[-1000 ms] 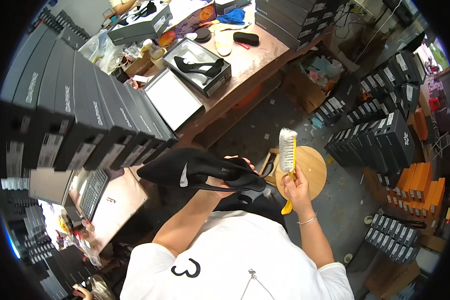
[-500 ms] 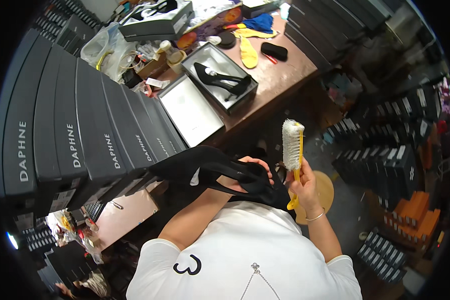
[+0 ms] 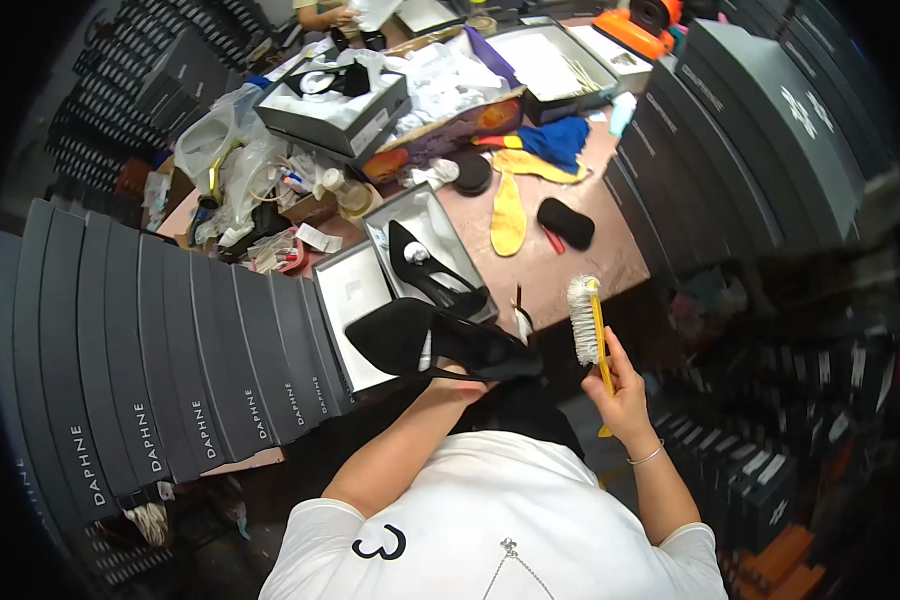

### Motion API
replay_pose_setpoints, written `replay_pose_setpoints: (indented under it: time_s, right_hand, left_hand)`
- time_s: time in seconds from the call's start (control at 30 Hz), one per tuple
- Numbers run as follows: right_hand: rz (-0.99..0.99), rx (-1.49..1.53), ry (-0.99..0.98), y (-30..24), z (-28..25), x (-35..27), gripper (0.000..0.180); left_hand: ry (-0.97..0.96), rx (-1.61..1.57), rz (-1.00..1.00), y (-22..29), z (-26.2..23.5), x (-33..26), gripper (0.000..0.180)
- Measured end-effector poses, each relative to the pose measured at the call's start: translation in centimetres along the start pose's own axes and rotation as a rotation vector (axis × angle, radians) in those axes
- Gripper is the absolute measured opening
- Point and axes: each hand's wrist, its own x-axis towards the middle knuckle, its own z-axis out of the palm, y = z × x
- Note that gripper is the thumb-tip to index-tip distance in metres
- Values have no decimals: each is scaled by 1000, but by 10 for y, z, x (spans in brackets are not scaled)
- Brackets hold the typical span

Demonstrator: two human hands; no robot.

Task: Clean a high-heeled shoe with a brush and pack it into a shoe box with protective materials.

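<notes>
Shoe (image 3: 440,345) in L grip (image 3: 460,378), brush (image 3: 588,325) R (image 3: 625,395)

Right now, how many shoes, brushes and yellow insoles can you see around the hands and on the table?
Black high-heeled shoes: 2, one held up in the left hand at, one in the open box
Yellow-handled brush: 1, in the right hand
Yellow insoles: 2
Total: 5

Black shoe (image 3: 440,345) — yellow brush (image 3: 592,325), white bristles — reddish-brown table (image 3: 570,275).
</notes>
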Motion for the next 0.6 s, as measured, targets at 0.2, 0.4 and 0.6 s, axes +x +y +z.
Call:
replay_pose_setpoints:
  time_s: [0.2, 0.4, 0.6]
  right_hand:
    - [-398, -46, -312, -26, 25, 69, 107]
    - [-755, -291, -216, -35, 37, 88, 96]
    - [-475, 72, -8, -37, 58, 90, 89]
  left_hand:
    - [-212, -37, -56, -11, 33, 10, 44]
    - [-3, -1, -310, 7, -18, 22, 46]
    - [124, 313, -295, 18, 6, -22, 63]
